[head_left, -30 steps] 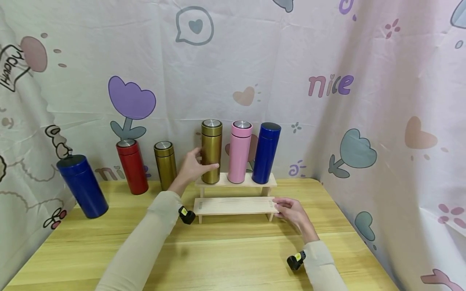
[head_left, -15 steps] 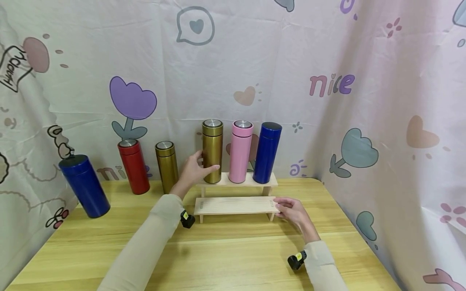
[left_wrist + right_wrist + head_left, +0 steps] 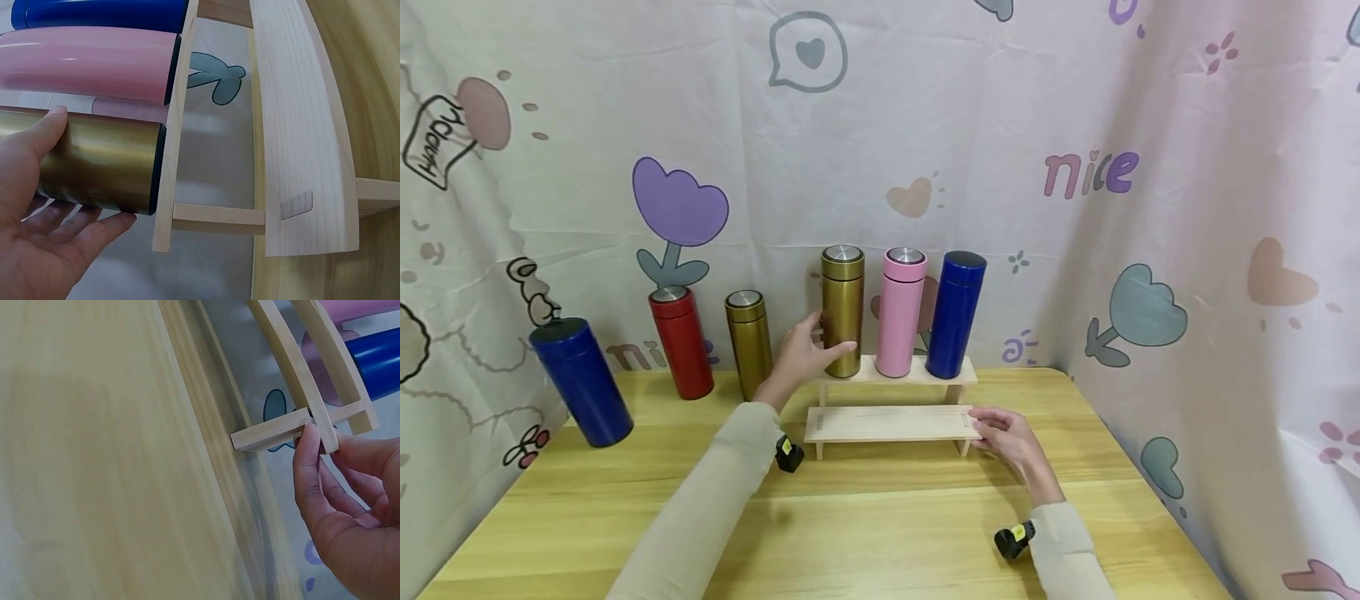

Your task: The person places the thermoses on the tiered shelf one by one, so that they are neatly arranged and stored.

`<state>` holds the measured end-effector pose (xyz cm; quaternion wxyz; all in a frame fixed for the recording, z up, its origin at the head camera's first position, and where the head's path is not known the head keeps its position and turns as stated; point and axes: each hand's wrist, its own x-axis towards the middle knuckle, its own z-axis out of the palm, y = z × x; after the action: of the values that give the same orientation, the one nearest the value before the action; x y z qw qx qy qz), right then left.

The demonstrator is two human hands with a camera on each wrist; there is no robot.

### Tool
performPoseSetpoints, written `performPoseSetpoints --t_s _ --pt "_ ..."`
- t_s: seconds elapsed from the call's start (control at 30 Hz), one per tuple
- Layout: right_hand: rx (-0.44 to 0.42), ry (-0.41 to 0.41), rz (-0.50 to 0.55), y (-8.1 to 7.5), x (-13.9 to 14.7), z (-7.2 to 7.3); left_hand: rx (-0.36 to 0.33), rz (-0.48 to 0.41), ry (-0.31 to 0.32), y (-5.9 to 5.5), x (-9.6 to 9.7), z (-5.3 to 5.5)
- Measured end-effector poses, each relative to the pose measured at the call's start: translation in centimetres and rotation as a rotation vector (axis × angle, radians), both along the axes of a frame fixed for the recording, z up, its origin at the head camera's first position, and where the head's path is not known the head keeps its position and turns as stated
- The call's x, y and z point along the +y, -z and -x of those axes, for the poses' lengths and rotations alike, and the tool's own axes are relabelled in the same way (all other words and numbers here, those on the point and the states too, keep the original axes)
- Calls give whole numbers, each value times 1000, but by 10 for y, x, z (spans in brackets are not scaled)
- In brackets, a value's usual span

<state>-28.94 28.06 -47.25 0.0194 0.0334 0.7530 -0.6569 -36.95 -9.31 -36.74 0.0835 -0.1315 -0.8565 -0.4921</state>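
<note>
My left hand point(image 3: 802, 354) is round the lower part of a tall gold thermos flask point(image 3: 842, 304), its thumb across the front and its fingers along the far side. That flask stands upright at the left end of the upper step of a two-step wooden stand point(image 3: 887, 425). To its right on this step are a pink thermos flask point(image 3: 901, 317) and a blue thermos flask point(image 3: 955, 317). My right hand point(image 3: 1011, 440) pinches the right end of the lower step between thumb and fingers, as the right wrist view also shows.
Left of the stand on the wooden table point(image 3: 880, 533) are a shorter gold flask point(image 3: 749, 350), a red flask point(image 3: 683, 346) and a thick blue flask point(image 3: 583, 383). A patterned curtain point(image 3: 880, 117) hangs behind and at both sides.
The whole scene shifts slightly right in the head view. Both hands keep their places on the gold thermos flask and the stand.
</note>
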Motion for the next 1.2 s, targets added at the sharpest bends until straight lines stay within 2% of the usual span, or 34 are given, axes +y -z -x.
performPoseSetpoints --t_s 0.57,0.83,1.0,1.1,1.2 --pt "-5 25 21 1 -1 -2 -1 -28 -1 5 1 -4" --pt "10 17 46 3 -1 1 -42 -22 23 0 -5 -3" --pt "22 15 48 3 0 2 -16 -83 56 1 -18 -5" --pt "24 18 59 3 -1 2 28 -111 36 5 -34 -10" --pt "24 21 65 3 -2 2 80 -103 2 10 -53 -15"
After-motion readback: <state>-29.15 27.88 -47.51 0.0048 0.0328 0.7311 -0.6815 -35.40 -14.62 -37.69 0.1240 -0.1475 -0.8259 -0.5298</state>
